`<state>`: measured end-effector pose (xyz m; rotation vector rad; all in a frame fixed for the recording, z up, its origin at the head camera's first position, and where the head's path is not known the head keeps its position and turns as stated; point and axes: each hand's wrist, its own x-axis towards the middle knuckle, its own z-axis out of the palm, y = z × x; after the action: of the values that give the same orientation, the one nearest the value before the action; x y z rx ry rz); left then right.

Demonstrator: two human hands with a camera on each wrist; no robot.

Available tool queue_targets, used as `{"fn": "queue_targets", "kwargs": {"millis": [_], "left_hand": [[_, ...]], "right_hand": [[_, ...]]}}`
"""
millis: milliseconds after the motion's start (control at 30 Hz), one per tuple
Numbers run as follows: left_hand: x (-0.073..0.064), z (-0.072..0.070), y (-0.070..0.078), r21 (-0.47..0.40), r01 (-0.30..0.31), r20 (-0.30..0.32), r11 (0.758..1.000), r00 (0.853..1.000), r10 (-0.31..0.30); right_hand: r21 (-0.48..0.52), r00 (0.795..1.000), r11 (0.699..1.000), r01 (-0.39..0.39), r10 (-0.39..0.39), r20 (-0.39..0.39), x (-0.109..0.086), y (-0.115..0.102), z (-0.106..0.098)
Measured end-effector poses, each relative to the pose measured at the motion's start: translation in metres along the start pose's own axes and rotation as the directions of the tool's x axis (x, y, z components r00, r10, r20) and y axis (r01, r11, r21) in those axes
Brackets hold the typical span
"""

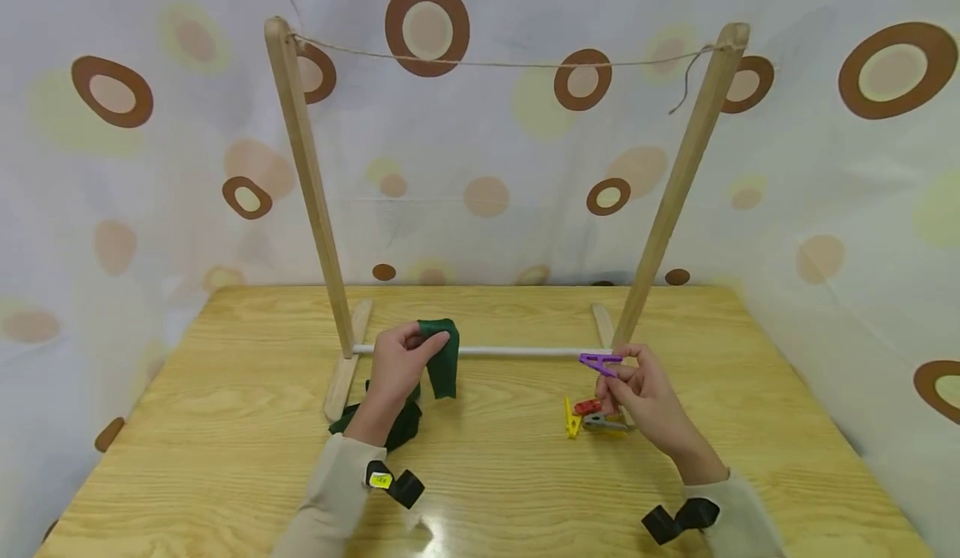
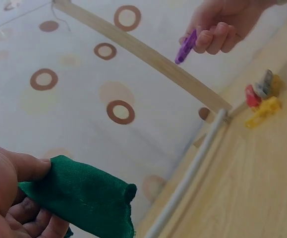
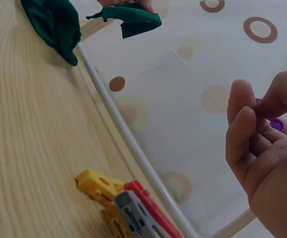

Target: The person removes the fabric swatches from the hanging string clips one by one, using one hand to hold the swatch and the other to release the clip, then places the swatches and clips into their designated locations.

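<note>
My left hand [image 1: 399, 366] pinches a small piece of green cloth [image 1: 444, 366] between thumb and fingers, and the cloth hangs down above the table. More dark green cloth [image 1: 401, 426] lies bunched on the table below that hand. On the other side, my right hand [image 1: 643, 391] pinches a purple clothespin [image 1: 602, 363] by its handle end; in the right wrist view the fingers mostly cover the purple clothespin [image 3: 276, 124]. Beneath this hand lie several clothespins: a red one [image 1: 588, 406], a grey one [image 1: 602, 422] and yellow ones [image 1: 572, 421].
A wooden frame stands on the table [image 1: 495, 475], with a left post [image 1: 309, 175] and a right post [image 1: 678, 183]. A string [image 1: 480, 63] is stretched between their tops. A white rod [image 1: 525, 351] joins the posts low down. Patterned cloth [image 1: 480, 141] hangs behind.
</note>
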<state>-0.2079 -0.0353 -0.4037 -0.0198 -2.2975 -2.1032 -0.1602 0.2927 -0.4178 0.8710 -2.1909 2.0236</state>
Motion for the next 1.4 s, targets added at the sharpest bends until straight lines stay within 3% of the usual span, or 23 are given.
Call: {"fn": "queue_targets", "kwargs": {"millis": [300, 567, 767, 933, 1167, 1400], "left_hand": [[-0.014, -0.018, -0.024, 0.065, 0.018, -0.015, 0.998, 1.0, -0.017], [-0.028, -0.03, -0.039, 0.113, 0.068, -0.027, 0.991, 0.997, -0.066], [-0.039, -0.035, -0.044, 0.155, 0.069, -0.027, 0.986, 0.998, -0.065], [-0.041, -0.043, -0.052, 0.205, 0.057, -0.009, 0.977, 0.998, -0.057], [-0.04, -0.051, -0.058, 0.284, 0.062, -0.101, 0.957, 0.994, -0.035], [-0.036, -0.053, -0.061, 0.313, 0.119, -0.194, 0.942, 0.979, -0.06]], "right_hand": [[0.015, 0.985, 0.99, -0.138, 0.135, 0.11, -0.017, 0.013, -0.007], [-0.08, 0.944, 0.969, -0.234, 0.246, 0.22, -0.03, 0.011, -0.023], [-0.148, 0.923, 0.951, -0.27, 0.3, 0.243, -0.036, 0.008, -0.033], [-0.136, 0.893, 0.924, -0.356, 0.38, 0.243, -0.041, 0.012, -0.033], [-0.166, 0.886, 0.917, -0.362, 0.394, 0.243, -0.038, 0.021, -0.031], [-0.21, 0.879, 0.904, -0.372, 0.416, 0.233, -0.038, 0.019, -0.036]]}}
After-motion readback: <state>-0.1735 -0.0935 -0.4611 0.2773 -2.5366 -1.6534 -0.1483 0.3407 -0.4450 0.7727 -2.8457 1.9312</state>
